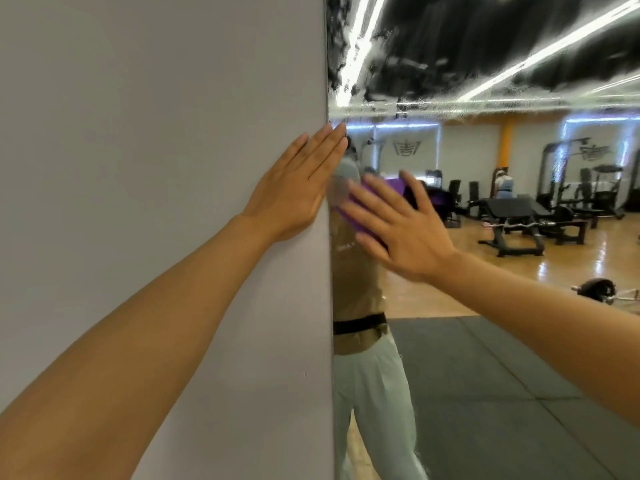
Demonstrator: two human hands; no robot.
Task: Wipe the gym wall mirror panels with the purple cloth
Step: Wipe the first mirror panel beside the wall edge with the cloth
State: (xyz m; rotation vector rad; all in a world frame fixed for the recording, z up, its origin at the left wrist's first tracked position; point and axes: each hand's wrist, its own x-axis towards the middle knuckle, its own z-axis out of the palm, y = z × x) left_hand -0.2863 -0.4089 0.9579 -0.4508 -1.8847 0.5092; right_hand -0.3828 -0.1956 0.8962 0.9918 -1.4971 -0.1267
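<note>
The right hand [398,226] lies flat with its fingers spread, pressing the purple cloth [394,187] against the mirror panel [485,98] close beside the panel's left edge. The cloth is mostly hidden under the palm and fingers; purple shows between the fingers and past the fingertips, toward the upper left of the hand. The left hand [298,192] rests flat on the grey wall [156,133] just left of the mirror's edge, fingers straight and held together, its fingertips reaching that edge. Smeared streaks cover the mirror above the right hand.
</note>
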